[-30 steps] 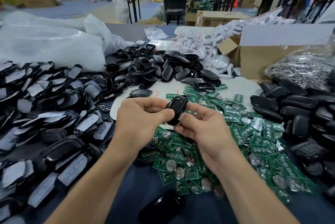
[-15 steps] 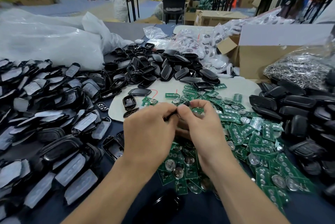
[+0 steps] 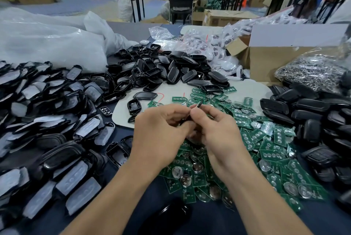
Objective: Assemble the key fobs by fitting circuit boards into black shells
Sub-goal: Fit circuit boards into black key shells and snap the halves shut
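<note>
Left hand (image 3: pixel 159 134), right hand (image 3: pixel 220 135) meet fingertip to fingertip, fingers curled, pinching one black shell (image 3: pixel 197 105); only thin edge shows. Board inside or not: hidden. Step appears to be pressing fob closed. Green circuit boards (image 3: pixel 269 155) heaped directly beneath; open shells (image 3: pixel 57 101) piled at left. Next move likely needs even squeeze around seam.

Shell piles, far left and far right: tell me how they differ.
The left pile shows pale translucent panels on its shells; the right pile is plain black all over. The left pile spreads wider and nearer the camera than the right pile. Both are loose heaps of black shells flanking the green boards.
</note>
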